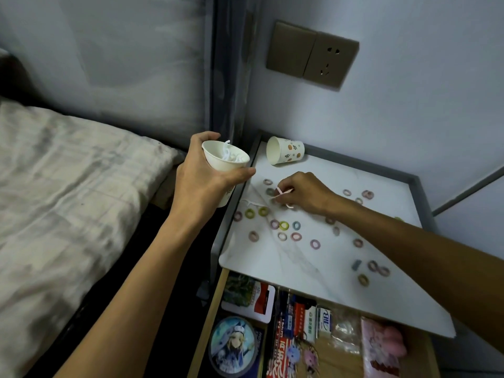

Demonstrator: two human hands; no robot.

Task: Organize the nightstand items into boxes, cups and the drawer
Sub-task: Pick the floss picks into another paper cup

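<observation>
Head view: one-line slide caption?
Left hand holds a paper cup of floss picks while right hand pinches more off the nightstand, amid scattered hair ties.

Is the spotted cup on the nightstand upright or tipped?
Tipped: the spotted cup lies on its side, its open mouth facing left.

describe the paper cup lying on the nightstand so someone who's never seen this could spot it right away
Find the white nightstand top beside the bed and look to its far left corner, under the wall socket. The tipped cup lies there on its side, mouth toward the bed, printed with orange dots. The only other cup is held in the left hand.
</observation>
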